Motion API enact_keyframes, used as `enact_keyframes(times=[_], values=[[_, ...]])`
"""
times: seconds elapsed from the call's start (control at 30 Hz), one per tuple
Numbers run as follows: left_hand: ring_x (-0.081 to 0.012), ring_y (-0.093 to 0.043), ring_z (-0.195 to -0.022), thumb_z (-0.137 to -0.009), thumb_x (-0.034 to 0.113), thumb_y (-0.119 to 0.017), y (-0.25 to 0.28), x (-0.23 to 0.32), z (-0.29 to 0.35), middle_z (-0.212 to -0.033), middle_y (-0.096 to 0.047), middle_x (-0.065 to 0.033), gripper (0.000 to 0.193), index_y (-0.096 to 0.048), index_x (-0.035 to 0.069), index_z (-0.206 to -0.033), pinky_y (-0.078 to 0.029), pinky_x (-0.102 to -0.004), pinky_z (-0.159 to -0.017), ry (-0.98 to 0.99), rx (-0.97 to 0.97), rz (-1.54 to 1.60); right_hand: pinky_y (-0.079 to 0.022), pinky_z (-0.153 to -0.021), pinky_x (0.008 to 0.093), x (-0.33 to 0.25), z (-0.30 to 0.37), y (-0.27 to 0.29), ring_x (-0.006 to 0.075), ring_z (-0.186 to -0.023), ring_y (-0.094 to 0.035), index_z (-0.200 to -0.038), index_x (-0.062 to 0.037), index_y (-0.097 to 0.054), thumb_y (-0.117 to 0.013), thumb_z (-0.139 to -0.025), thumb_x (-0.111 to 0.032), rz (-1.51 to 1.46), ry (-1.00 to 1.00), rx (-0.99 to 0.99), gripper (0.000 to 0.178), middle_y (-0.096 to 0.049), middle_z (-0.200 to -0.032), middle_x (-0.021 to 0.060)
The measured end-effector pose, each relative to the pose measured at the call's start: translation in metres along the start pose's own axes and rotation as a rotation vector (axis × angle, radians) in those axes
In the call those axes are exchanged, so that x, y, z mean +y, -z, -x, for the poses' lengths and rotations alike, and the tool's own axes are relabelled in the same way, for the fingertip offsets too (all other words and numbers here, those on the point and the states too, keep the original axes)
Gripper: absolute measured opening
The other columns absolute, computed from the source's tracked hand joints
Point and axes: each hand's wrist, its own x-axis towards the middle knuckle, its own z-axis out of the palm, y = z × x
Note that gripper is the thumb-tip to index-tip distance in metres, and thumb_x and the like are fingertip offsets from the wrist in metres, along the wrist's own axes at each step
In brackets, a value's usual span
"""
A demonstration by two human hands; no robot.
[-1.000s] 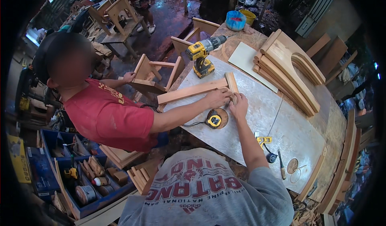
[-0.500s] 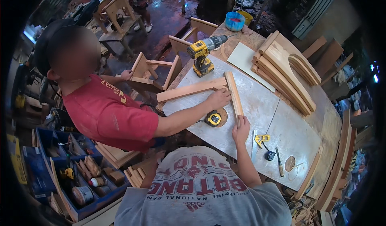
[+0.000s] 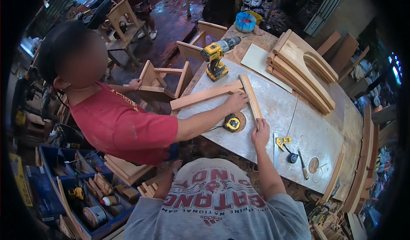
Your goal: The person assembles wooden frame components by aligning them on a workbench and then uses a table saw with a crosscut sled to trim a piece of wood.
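Note:
My right hand point(image 3: 260, 133) is closed around the near end of a short wooden strip point(image 3: 253, 103). That strip meets a longer wooden piece point(image 3: 205, 95) at an angle on the metal-topped table point(image 3: 273, 112). A co-worker in a red shirt presses a hand point(image 3: 236, 101) on the wood close to the joint. Down by my waist is my left hand point(image 3: 176, 165), mostly hidden by my shirt, so its fingers cannot be made out. A yellow-and-black tape measure point(image 3: 232, 123) lies below the co-worker's forearm.
A yellow cordless drill point(image 3: 217, 58) stands behind the wood. Curved wooden panels point(image 3: 294, 67) are stacked at the right. A combination square point(image 3: 282, 142) and a thin handled tool point(image 3: 303, 166) lie near my right arm. Blue bins point(image 3: 85, 188) hold supplies at lower left.
The view has shifted slightly. My right hand keeps its grip on the strip, and the co-worker's hand stays by the joint. The joined wood shows little movement on the table.

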Motion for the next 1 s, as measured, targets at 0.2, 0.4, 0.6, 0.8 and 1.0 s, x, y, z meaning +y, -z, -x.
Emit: enact_keyframes(times=[0.2, 0.4, 0.6, 0.8, 1.0], values=[[-0.0264, -0.069, -0.112, -0.094, 0.028, -0.069, 0.000, -0.002, -0.008, -0.123, -0.073, -0.0148, 0.043, -0.070, 0.002, -0.128, -0.052, -0.0378, -0.099, -0.016, -0.010, -0.004, -0.050, -0.100, 0.0469, -0.005, 0.000, 0.002, 0.0372, -0.116, -0.060, -0.127, -0.0116, -0.066, -0.066, -0.080, -0.003, 0.004, -0.025, -0.015, 0.047, -0.062, -0.131, 0.0154], [-0.0266, -0.069, -0.112, -0.094, 0.028, -0.069, -0.004, 0.003, -0.011, -0.123, -0.073, -0.0148, 0.043, -0.069, 0.002, -0.128, -0.052, -0.0379, -0.099, -0.034, -0.012, -0.003, -0.050, -0.100, 0.0474, -0.008, -0.001, 0.002, 0.0377, -0.116, -0.059, -0.126, -0.0110, -0.065, -0.065, -0.080, -0.003, 0.008, -0.025, -0.001, 0.047, -0.062, -0.130, 0.0155], [-0.0268, -0.069, -0.113, -0.094, 0.028, -0.069, -0.005, 0.002, -0.006, -0.123, -0.073, -0.0149, 0.043, -0.069, 0.002, -0.129, -0.052, -0.0380, -0.099, -0.039, -0.008, -0.005, -0.049, -0.101, 0.0475, -0.007, -0.001, 0.001, 0.0382, -0.117, -0.059, -0.126, -0.0111, -0.065, -0.065, -0.080, -0.004, 0.017, -0.007, 0.010, 0.047, -0.062, -0.130, 0.0159], [-0.0270, -0.069, -0.113, -0.095, 0.029, -0.068, -0.006, 0.003, -0.004, -0.124, -0.073, -0.0150, 0.044, -0.069, 0.002, -0.129, -0.052, -0.0382, -0.099, -0.037, -0.006, -0.012, -0.048, -0.104, 0.0464, -0.006, -0.001, 0.002, 0.0377, -0.122, -0.058, -0.129, -0.0105, -0.064, -0.065, -0.082, -0.005, 0.020, -0.044, -0.035, 0.047, -0.061, -0.134, 0.0162], [-0.0272, -0.068, -0.113, -0.095, 0.029, -0.068, -0.005, 0.011, 0.000, -0.124, -0.073, -0.0151, 0.044, -0.069, 0.002, -0.129, -0.052, -0.0383, -0.099, -0.041, -0.001, -0.021, -0.049, -0.102, 0.0474, -0.007, -0.002, 0.004, 0.0379, -0.119, -0.059, -0.127, -0.0113, -0.064, -0.065, -0.081, -0.005, 0.009, -0.031, -0.017, 0.046, -0.061, -0.132, 0.0157]])
